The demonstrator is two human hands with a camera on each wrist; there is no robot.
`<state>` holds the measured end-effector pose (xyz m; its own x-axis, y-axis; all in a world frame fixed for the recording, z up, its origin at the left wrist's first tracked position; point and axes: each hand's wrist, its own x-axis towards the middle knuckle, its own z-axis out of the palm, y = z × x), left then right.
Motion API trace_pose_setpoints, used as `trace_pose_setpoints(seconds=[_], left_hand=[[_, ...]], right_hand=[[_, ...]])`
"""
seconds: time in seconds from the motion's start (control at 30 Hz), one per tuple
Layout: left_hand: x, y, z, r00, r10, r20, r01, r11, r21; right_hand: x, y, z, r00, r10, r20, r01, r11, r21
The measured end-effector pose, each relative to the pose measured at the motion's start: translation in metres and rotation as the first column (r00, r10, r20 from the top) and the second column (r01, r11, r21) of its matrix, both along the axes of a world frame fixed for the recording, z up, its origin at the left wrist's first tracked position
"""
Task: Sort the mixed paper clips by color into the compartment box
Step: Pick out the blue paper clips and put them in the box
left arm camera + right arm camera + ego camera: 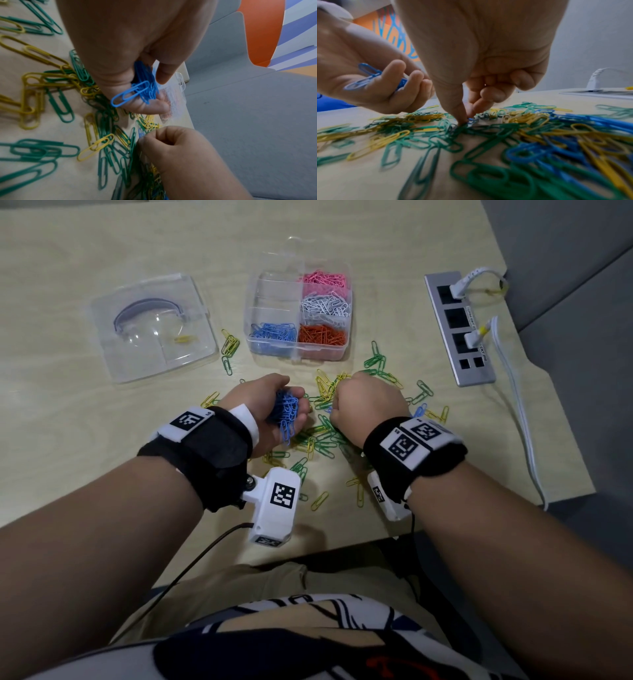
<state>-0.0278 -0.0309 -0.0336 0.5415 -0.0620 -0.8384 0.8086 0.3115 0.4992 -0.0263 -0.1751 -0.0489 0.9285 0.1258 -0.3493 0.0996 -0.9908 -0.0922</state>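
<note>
Left hand [263, 409] cups looped blue clips [286, 414]; right hand [368, 405] pinches one blue wire clip [471, 119].

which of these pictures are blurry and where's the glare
Head view: sharp, with soft glare on the clear lid. Left wrist view: near green clips smeared. Right wrist view: foreground clips badly blurred; the right hand is clearer.
</note>
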Motion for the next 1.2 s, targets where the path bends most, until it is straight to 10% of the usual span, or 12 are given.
trace_pose_setpoints(seconds=[0.43,0.7,1.2], left_hand=[[-0.002,-0.023,-0.005,0.993,-0.115,-0.033,0.115,0.993,-0.003],[-0.006,-0.04,-0.007,0.987,-0.154,-0.033,0.154,0.988,-0.023],[-0.007,-0.044,-0.006,0.991,-0.135,-0.018,0.135,0.991,-0.014]], right_hand=[[-0.027,-0.001,0.026,0.977,-0.198,0.08,0.121,0.824,0.554],[-0.022,-0.083,0.008,0.845,-0.534,-0.027,0.535,0.844,0.041],[-0.015,-0.084,0.011,0.869,-0.482,0.112,0.448,0.862,0.237]])
